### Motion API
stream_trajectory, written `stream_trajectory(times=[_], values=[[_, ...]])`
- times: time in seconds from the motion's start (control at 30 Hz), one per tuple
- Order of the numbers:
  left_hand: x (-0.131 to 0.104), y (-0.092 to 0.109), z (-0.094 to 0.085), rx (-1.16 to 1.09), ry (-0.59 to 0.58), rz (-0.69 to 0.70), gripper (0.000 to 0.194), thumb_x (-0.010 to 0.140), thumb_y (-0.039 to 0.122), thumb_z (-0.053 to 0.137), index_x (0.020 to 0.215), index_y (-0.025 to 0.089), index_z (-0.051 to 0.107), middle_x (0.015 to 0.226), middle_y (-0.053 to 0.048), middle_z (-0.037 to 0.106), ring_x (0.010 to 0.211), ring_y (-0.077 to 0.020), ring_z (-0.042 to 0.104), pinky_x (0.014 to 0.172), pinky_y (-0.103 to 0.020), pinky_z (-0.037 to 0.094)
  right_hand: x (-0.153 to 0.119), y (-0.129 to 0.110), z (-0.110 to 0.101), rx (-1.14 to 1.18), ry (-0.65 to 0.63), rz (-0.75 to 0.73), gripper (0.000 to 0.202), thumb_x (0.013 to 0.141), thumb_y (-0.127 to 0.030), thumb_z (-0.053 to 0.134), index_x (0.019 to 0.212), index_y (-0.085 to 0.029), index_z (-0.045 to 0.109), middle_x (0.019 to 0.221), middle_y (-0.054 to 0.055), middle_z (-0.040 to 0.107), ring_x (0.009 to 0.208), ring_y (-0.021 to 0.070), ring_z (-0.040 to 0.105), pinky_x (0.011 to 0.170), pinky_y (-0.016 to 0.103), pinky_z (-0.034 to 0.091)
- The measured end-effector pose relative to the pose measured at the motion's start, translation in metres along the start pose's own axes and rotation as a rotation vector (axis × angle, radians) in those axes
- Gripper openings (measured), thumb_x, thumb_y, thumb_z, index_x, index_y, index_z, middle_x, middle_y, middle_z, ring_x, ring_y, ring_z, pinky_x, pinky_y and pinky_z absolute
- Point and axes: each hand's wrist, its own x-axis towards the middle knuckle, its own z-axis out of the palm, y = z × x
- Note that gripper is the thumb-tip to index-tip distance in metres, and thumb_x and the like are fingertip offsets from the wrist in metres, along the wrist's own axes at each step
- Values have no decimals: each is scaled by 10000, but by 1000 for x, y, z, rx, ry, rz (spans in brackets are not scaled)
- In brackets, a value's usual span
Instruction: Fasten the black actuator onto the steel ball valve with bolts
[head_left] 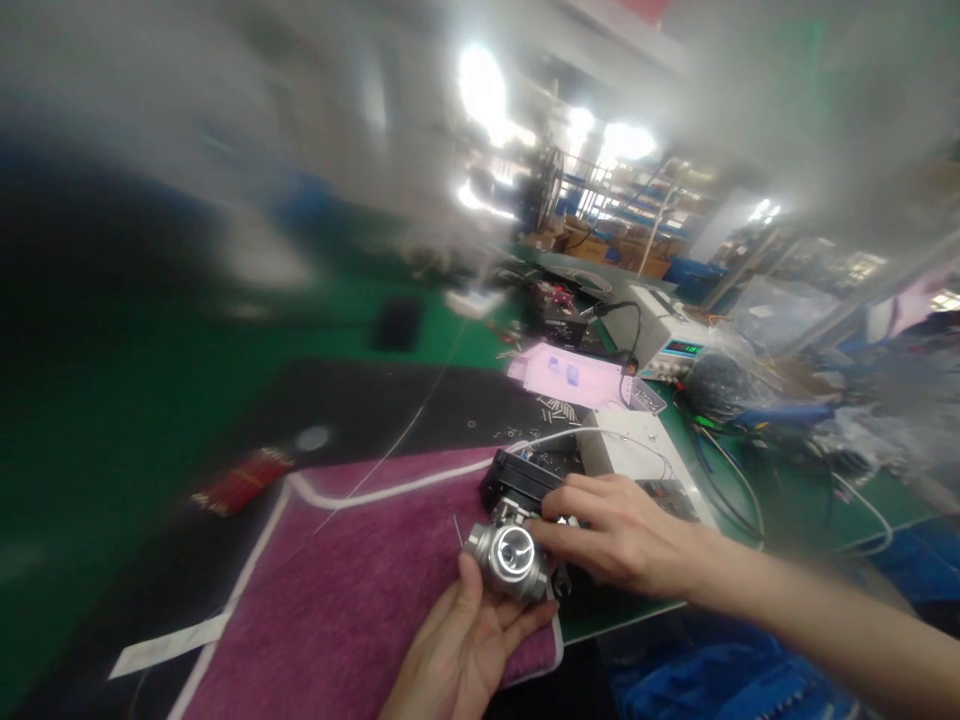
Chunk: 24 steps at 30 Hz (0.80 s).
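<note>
Cupped from below by left hand (461,645), palm up, thumb against its side: small silver metal valve body with round polished port (510,553), held just above magenta towel mat with white border (352,590). Pinched from the right by fingers of right hand (622,535), closed on its top beside black rectangular actuator block (519,480). Looks dense, rigid, smooth and likely slippery on machined faces; safest grip probably around the flat-sided body, not the thin white cable (600,435). Green workbench (135,400) beyond, red-handled tools (241,480) blurred.
</note>
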Motion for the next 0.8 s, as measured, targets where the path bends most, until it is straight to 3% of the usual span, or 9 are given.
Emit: stream_trajectory(times=[0.2, 0.37, 0.6, 0.8], values=[[-1, 0, 6, 29, -13, 2, 556, 1012, 584, 547, 1370, 174, 661, 1444, -198, 638, 1338, -372, 609, 1169, -597, 391, -5, -1, -1, -109, 6, -74, 359, 1108, -256, 394, 1359, -89, 590, 1093, 98, 656, 812, 204, 507, 620, 359, 370], [-6, 0, 15, 82, -56, 47, 565, 1079, 545, 411, 1412, 140, 621, 1517, -201, 568, 1400, -381, 536, 1183, -605, 376, -9, -4, -2, -115, 31, -97, 378, 1104, -210, 373, 1369, -49, 588, 1070, 107, 669, 818, 211, 516, 631, 358, 397], [-7, -2, 14, 93, -82, 67, 580, 1104, 515, 350, 1423, 96, 591, 1496, -225, 572, 1377, -387, 541, 1161, -611, 399, -6, -6, 5, 32, 95, 37, 231, 1048, -179, 572, 1264, -137, 641, 1099, 80, 648, 860, 176, 530, 688, 311, 429], [-8, -2, 16, 79, -64, 68, 576, 1106, 509, 356, 1419, 82, 582, 1485, -228, 579, 1378, -396, 541, 1160, -609, 402, -6, -4, 6, 23, 89, 38, 279, 1070, -176, 488, 1311, -162, 629, 1113, 95, 641, 866, 186, 536, 683, 314, 433]])
